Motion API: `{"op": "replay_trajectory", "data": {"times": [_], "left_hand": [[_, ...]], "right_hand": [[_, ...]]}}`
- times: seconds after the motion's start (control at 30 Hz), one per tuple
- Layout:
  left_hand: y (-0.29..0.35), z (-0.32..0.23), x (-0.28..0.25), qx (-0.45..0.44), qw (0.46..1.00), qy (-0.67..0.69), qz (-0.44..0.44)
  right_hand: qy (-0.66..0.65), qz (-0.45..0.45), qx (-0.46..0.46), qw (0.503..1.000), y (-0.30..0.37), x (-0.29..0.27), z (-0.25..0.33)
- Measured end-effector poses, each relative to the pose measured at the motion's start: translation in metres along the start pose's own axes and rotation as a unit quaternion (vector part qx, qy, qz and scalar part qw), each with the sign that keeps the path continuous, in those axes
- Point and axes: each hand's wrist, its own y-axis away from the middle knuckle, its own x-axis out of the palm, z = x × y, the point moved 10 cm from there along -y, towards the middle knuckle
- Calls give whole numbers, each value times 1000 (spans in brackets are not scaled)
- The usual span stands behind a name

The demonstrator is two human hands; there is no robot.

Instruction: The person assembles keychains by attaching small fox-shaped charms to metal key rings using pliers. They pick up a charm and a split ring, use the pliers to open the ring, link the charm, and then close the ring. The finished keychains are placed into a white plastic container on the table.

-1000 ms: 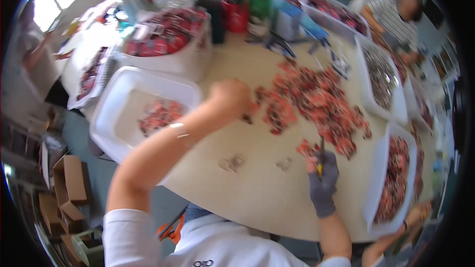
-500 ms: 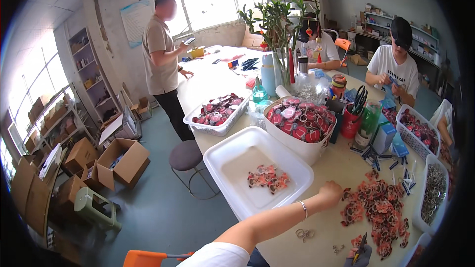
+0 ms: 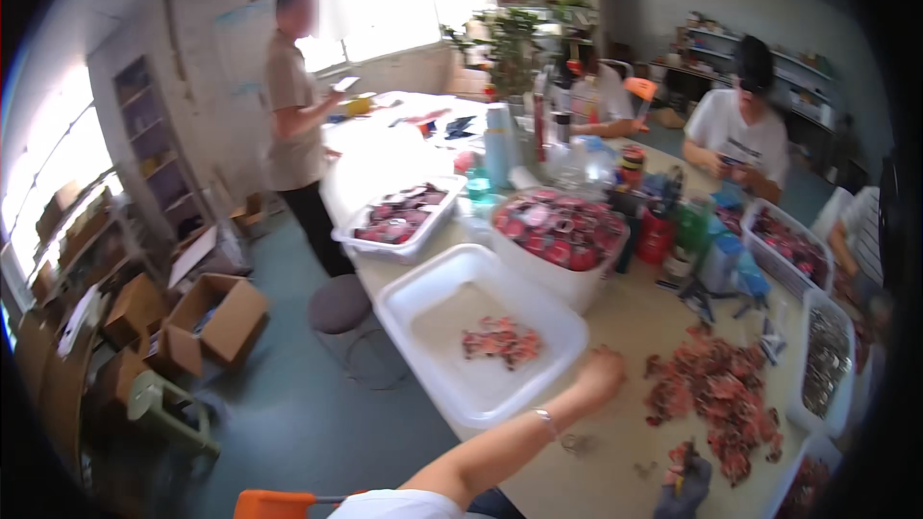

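Observation:
My left hand (image 3: 601,377), with a bracelet at the wrist, hovers over the table between the white tray (image 3: 423,365) and a heap of orange-red charms (image 3: 716,389). Its fingers look curled in; anything inside them is hidden. At the lower edge, my right hand (image 3: 685,493), in a dark grey glove, is closed around small pliers (image 3: 679,482) with yellow on the handles. A reddish piece (image 3: 681,452) shows by the pliers' tip, blurred. Several similar charms (image 3: 502,341) lie inside the tray. Loose metal rings (image 3: 575,443) rest near my left wrist.
Behind the tray stands a white tub of red round tags (image 3: 558,229), with a basket of similar tags (image 3: 409,216) to its left. A bin of metal rings (image 3: 827,346) sits at the right. Co-workers (image 3: 740,130) sit across; another person (image 3: 293,106) stands left, near a stool (image 3: 339,305).
The view has swung slightly and blurred, shifting everything left. My left hand has moved a little away from the charm heap, toward the tray. My right hand stays low with the pliers.

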Motion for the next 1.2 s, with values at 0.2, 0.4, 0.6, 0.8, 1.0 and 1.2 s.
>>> {"op": "replay_trajectory", "data": {"times": [0.2, 0.4, 0.6, 0.8, 1.0, 1.2], "left_hand": [[17, 43, 12, -50, 983, 150, 90], [20, 12, -24, -62, 994, 66, 58], [24, 7, -27, -42, 989, 112, 82], [32, 18, -46, -90, 985, 91, 113], [32, 14, -39, -115, 977, 123, 129], [33, 3, -38, -77, 977, 157, 120]], "right_hand": [[2, 6, 7, 1000, -19, 8, 16], [69, -1, 13, 998, -22, -15, 28], [86, 3, 3, 996, -21, -16, 30], [76, 14, -7, 997, -27, -7, 36], [40, 7, 25, 999, -24, -8, 22], [22, 12, 76, 997, -23, -7, 17]]}}
